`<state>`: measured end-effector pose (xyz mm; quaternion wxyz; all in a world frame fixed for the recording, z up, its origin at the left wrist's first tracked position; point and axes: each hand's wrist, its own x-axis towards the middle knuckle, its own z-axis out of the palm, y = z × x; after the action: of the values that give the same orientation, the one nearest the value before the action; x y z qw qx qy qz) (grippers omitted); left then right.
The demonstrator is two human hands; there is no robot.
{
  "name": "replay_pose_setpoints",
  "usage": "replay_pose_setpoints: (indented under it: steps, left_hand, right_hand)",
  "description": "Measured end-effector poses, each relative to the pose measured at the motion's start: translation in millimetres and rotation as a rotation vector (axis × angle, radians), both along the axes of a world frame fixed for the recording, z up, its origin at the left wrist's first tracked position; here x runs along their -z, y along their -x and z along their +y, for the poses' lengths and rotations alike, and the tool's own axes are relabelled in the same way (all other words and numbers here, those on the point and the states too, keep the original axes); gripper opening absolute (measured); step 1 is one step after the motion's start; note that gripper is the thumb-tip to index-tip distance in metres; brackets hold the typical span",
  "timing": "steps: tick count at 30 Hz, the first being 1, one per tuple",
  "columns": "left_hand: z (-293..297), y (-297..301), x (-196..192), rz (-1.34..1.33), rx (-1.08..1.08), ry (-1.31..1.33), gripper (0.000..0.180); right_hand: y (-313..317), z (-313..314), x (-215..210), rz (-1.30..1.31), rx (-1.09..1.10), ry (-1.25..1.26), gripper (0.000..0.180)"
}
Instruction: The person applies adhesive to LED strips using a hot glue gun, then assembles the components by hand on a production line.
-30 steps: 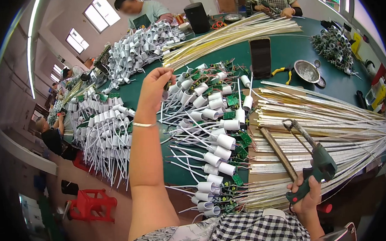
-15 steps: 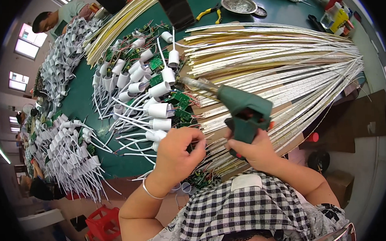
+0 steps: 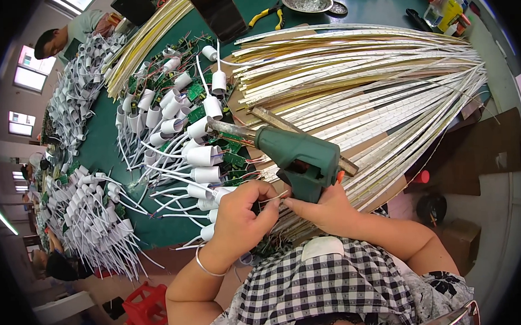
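Both hands have come together since a second ago, when the left was out over the far part of the heap; now they nearly meet by the worktop's [image 3: 103, 133] near edge. With my left hand [image 3: 246, 212] I pinch a thin pale strand [image 3: 280, 195], thumb and forefinger closed. Around the grip of a green gun-shaped tool [image 3: 304, 155], my right hand [image 3: 328, 210] is wrapped. Its metal nose points left, toward the white caps [image 3: 203, 155]; I can't tell whether it touches them. Pale strips [image 3: 386, 107] fan out to the worktop's right edge.
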<state>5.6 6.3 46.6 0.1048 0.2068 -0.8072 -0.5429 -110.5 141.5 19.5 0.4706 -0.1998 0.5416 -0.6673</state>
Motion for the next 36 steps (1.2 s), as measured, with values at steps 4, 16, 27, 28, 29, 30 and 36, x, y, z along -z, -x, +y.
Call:
replay_pose_setpoints:
  steps: [4,16,27,28,29,30,36]
  left_hand:
    - [1.0,-0.5,1.3,-0.022,-0.004,0.078,0.011]
    - [-0.1,-3.8,0.6,0.043,0.054,0.366,0.011]
    - [-28.8,-1.5,-18.6,0.153,0.029,1.232,0.017]
    - [-27.2,-4.9,-4.5,0.152,0.031,1.231,0.017]
    - [-25.4,-10.5,11.9,0.077,0.071,1.23,0.018]
    - [-22.6,-10.6,18.9,0.008,0.117,1.222,0.02]
    - [-22.9,-10.2,26.7,0.009,0.161,1.237,0.014]
  right_hand:
    - [0.2,1.0,1.0,0.05,-0.021,-0.04,0.028]
    - [1.2,-5.0,1.1,0.148,-0.008,-0.077,0.028]
    - [22.4,28.0,-1.0,0.117,0.211,0.041,0.028]
    - [21.6,31.7,-0.2,0.107,0.209,0.039,0.03]
    - [22.9,34.6,1.3,0.096,0.206,0.038,0.031]
    - [29.9,38.5,1.3,0.094,0.119,-0.018,0.034]
    - [28.6,-8.1,13.6,-0.067,0.058,0.138,0.07]
